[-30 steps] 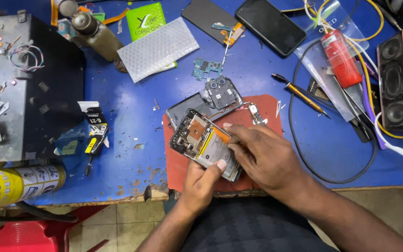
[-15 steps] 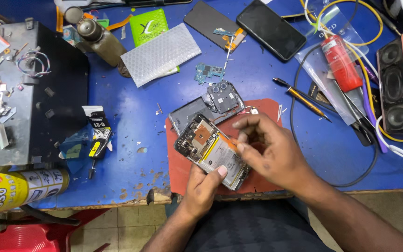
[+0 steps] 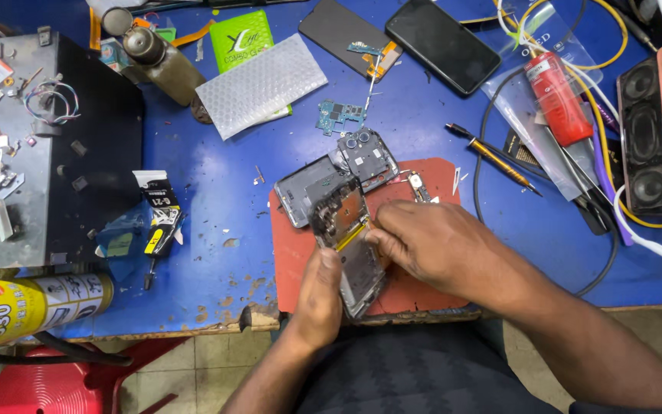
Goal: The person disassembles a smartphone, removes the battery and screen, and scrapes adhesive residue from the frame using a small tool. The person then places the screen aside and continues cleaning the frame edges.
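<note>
Risk, as I judge it: my right hand point(image 3: 438, 249) pinching the yellow strip point(image 3: 350, 236) could tear it while my left hand point(image 3: 323, 295) grips the opened phone point(image 3: 350, 245).

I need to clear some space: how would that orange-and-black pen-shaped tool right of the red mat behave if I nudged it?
The pen-shaped tool looks round and slim, so it would probably roll. It seems stiff and light. It lies free on the blue table.

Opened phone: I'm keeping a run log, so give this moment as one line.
left hand: holds opened phone | right hand: fingertips at its yellow strip | under: red mat
</note>
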